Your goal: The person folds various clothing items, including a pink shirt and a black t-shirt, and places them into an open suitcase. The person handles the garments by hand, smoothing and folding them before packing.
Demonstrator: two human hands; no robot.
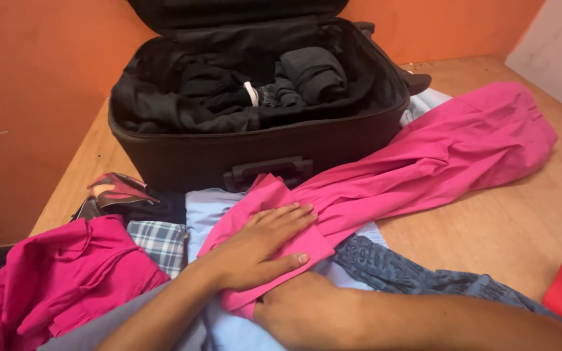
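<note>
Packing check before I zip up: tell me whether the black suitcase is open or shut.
Open. The black suitcase has its lid raised against the orange wall, and dark folded clothes show inside.

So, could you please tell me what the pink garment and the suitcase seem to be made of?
Pink garment: likely thin woven cotton or a blend; matte, softly creased. Suitcase: soft-sided black synthetic fabric, probably; dull surface, slightly sagging rim.
</note>
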